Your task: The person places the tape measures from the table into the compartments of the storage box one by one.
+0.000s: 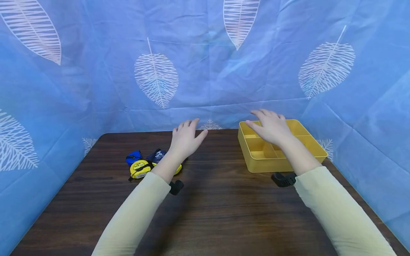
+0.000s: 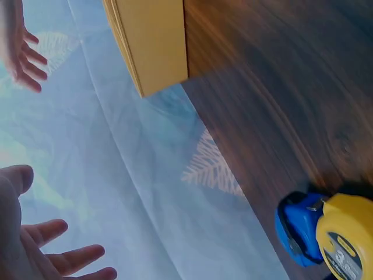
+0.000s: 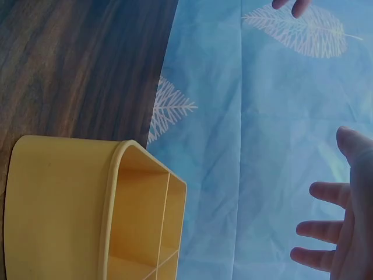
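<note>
In the head view my left hand (image 1: 185, 139) is held up over the table with its fingers spread, holding nothing. Behind that forearm, to its left, lie several tape measures: a blue one (image 1: 133, 157), a yellow one (image 1: 140, 169) and a dark blue one (image 1: 156, 156), with another yellow part (image 1: 178, 169) half hidden by the wrist. My right hand (image 1: 271, 126), fingers extended and empty, overlaps the far left part of a yellow divided box (image 1: 275, 166). The left wrist view shows the blue tape measure (image 2: 303, 224) against a yellow one (image 2: 349, 236).
The dark wooden table (image 1: 221, 213) carries the box at its back right. Blue cloth (image 1: 205, 78) with white leaf prints hangs behind the table and along both sides. A black wrist camera (image 1: 176, 187) sits on the left wrist, another black device (image 1: 283, 179) on the right.
</note>
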### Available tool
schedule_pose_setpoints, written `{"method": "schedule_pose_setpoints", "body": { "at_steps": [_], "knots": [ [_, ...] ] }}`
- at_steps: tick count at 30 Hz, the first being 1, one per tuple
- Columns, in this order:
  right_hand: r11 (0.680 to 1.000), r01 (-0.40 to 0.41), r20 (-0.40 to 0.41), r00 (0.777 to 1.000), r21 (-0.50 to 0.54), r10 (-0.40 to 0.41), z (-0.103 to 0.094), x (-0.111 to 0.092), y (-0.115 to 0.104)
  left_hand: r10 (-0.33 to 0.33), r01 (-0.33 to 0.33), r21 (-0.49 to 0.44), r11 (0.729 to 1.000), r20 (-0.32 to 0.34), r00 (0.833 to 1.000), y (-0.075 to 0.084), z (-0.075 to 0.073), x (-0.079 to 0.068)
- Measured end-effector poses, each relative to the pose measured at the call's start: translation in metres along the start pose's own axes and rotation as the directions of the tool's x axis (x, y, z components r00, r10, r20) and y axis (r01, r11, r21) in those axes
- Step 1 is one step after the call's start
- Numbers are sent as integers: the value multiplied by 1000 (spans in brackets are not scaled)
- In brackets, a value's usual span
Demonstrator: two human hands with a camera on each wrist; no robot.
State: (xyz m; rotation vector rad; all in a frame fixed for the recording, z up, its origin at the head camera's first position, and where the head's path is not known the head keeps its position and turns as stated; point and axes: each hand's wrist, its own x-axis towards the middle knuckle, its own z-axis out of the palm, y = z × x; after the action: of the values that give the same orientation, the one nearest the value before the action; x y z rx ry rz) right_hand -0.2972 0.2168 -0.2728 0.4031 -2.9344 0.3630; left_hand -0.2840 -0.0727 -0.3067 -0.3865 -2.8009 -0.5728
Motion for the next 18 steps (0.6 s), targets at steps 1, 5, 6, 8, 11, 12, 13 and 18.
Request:
{"method": "schedule_pose_setpoints", "body": {
  "at_steps": [1, 5, 6, 8, 11, 12, 13, 18],
  "knots": [
    [1000, 0, -2, 1000, 1, 0, 0, -1, 1, 9, -9, -2, 1000, -1, 1000, 2, 0, -1],
    [1000, 3, -10, 1000, 11, -3, -1, -7, 4, 25, -25, -12, 1000, 3, 1000, 8, 3, -4],
    [1000, 5, -14, 1000, 15, -4, -1, -8, 5, 25, -25, -17, 1000, 4, 1000, 9, 4, -5],
    [1000, 8, -25, 1000, 24, -7, -1, -11, 7, 20, -19, -29, 999, 7, 1000, 11, 6, -6],
    [999, 7, -37, 999, 43, -5, -1, -15, 10, 15, -15, -56, 998, 9, 1000, 13, 9, -7],
    [999, 4, -38, 999, 49, -2, -1, -17, 12, 15, -15, -68, 998, 9, 1000, 14, 10, -8],
    [998, 1, -38, 999, 55, 1, -2, -19, 13, 16, -16, -76, 997, 10, 1000, 15, 11, -8],
    [997, -12, -50, 999, 74, 15, -2, -27, 24, 35, -34, -127, 991, 8, 999, 21, 14, -10]
  ]
}}
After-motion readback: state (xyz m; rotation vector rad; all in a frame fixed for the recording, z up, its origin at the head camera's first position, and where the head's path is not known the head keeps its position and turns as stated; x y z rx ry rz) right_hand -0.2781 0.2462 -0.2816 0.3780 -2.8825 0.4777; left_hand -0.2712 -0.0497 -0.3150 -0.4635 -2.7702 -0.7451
